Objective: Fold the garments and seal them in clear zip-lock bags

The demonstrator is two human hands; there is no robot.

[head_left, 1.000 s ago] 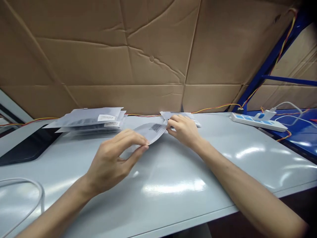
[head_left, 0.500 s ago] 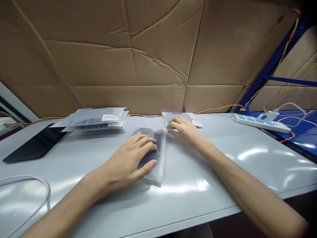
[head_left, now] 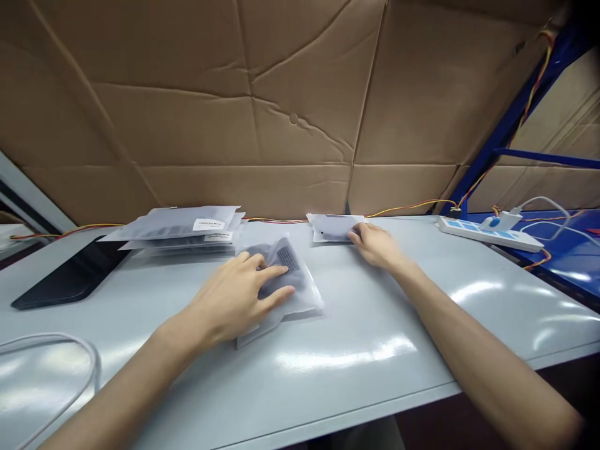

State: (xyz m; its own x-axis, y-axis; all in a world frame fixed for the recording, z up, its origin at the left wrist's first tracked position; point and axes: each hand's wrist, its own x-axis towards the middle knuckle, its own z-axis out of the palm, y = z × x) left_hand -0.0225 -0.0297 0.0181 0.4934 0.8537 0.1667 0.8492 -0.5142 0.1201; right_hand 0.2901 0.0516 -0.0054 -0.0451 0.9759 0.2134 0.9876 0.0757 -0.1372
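Note:
My left hand [head_left: 237, 297] lies flat, fingers spread, on a frosted plastic bag [head_left: 295, 284] with a dark item and a barcode label inside, in the middle of the grey table [head_left: 351, 350]. My right hand [head_left: 377, 245] reaches to the back of the table, its fingertips on the right edge of a small white bag [head_left: 334, 227] lying flat there; the fingers are curled at that edge.
A stack of frosted labelled bags [head_left: 180, 228] sits at the back left. A black flat device [head_left: 70, 275] lies at the left and a white cable [head_left: 51, 350] loops at the near left. A white power strip [head_left: 490, 232] rests at the right. Cardboard [head_left: 281, 106] walls the back.
My left hand laid the bag down flat on the table and slid it slightly left. My right hand let go of that bag and moved to the small white bag behind.

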